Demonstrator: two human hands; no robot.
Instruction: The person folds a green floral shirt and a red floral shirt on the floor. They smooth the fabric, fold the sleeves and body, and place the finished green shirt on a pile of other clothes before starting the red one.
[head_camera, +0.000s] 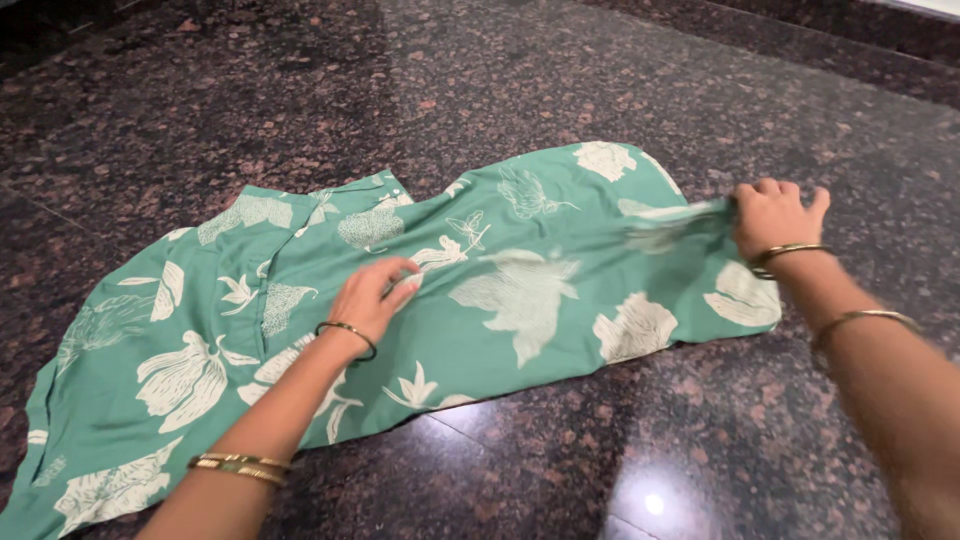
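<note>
On the dark speckled granite floor (620, 100) lies a green garment with white floral print (520, 300), spread flat. Left hand (372, 298) rests on its middle, fingers released; right hand (772, 215) has its fingers clenched on the garment's right edge.

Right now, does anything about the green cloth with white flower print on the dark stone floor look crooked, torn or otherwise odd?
No tear or stain shows. The green floral-print cloth lies creased and slanting on the dark speckled stone floor. Its right edge is bunched and lifted in the right hand; the left hand presses its middle flat.
</note>
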